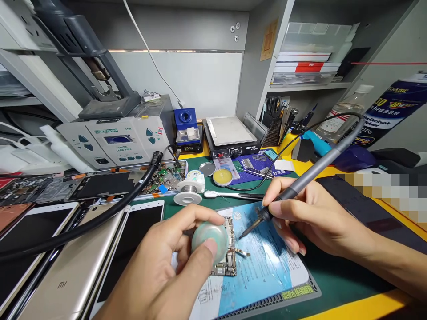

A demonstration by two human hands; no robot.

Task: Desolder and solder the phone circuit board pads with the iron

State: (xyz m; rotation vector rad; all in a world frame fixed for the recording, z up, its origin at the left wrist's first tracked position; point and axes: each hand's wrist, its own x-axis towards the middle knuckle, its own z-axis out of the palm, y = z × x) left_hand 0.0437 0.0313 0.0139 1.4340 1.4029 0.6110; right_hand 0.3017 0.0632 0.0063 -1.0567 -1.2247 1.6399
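Note:
My left hand [163, 271] grips a round, translucent pale-green piece [209, 238] between thumb and index finger; its exact kind is unclear. Partly hidden beneath it lies a phone circuit board [230, 264], with a small ribbon-like strip sticking out on its right side. My right hand [320, 218] holds a grey soldering iron [310, 171] like a pen. The iron's dark tip points down to the left, close to the board's right edge and seemingly apart from it. Under the board is a blue and white printed sheet [267, 262] on a grey-edged mat.
Several phones [68, 271] lie at the left, crossed by a thick black hose [133, 191]. Behind my hands are a solder spool [187, 195], an open tin of yellow paste [222, 177] and a black-and-white brush [233, 194]. A hot-air station [116, 142] and heating plate [230, 131] stand farther back.

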